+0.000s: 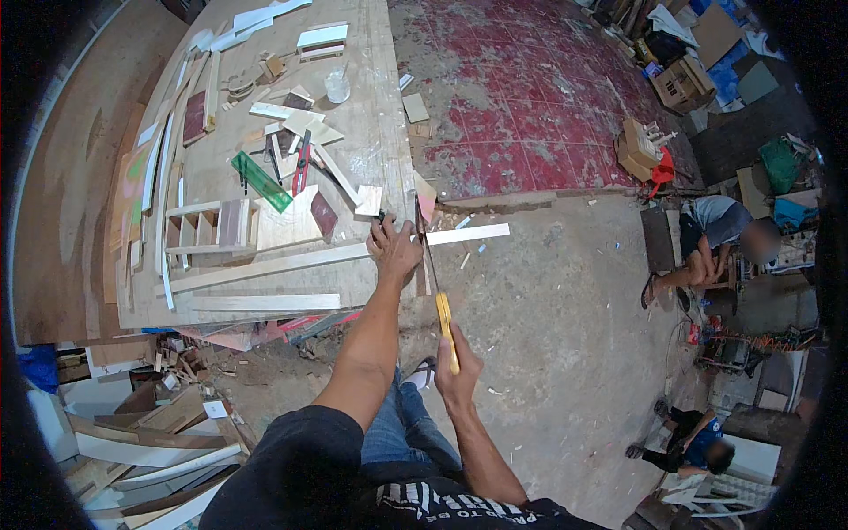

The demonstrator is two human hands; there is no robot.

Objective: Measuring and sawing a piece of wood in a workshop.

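A long pale wooden strip (300,267) lies along the near side of the workbench and juts past its right edge. My left hand (395,247) presses down on it close to that edge, fingers bent over the wood. In my right hand (459,364) is a handsaw (444,311), gripped by its yellow handle. Its thin blade points away from me and crosses the strip just beyond the bench edge. The blade's far end is hard to make out beside a pinkish scrap (426,199). A shorter pale strip (267,303) rests nearer to me.
On the workbench (371,88) are a green ruler (262,182), a red level (302,162), a small compartmented wooden frame (210,227) and a clear plastic cup (337,87). Offcuts (168,433) pile up at lower left. Two people (707,231) sit at the right.
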